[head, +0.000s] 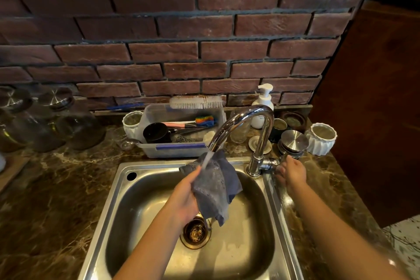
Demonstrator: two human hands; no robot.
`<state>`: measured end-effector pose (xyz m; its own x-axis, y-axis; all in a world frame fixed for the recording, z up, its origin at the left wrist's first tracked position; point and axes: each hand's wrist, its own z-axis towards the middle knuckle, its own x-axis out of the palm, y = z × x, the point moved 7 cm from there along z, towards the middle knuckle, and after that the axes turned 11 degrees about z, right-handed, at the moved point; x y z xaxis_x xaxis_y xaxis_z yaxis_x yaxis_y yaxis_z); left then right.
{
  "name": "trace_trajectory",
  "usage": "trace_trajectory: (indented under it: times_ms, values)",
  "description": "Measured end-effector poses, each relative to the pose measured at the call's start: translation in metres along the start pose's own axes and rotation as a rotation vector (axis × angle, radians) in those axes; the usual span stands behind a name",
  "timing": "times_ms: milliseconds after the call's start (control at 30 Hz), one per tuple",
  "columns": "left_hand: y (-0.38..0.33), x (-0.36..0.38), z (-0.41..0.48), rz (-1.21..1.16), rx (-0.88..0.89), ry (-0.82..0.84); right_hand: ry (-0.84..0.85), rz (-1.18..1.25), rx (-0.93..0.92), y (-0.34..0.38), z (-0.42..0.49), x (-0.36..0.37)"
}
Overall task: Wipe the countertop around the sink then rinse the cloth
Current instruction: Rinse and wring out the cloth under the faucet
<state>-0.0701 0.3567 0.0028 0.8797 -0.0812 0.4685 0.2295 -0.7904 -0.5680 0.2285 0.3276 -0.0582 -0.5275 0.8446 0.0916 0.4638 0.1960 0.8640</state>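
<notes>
cloth in raised left hand

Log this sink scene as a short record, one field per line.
left hand: holds the cloth under the tap
right hand: at the tap handle, grip unclear
water: running onto the cloth
cloth state: grey, wet, hanging over the sink
drain: in the sink floor, below the cloth
behind the sink: plastic tub holding brushes; soap bottle behind the tap
countertop: dark, marbled
</notes>
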Motion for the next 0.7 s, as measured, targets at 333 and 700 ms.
trace_trajectory:
  times_ms: [333, 700]
  values:
    - [0.002, -0.022, -0.002, 0.16, 0.018, -0.078, 0.552, 0.014, 0.494, -0.053, -0.132, 0.1]
    - [-0.026, -0.068, -0.015, 0.247, 0.248, -0.251, 0.617, -0.077, 0.149, -0.049, -0.138, 0.138]
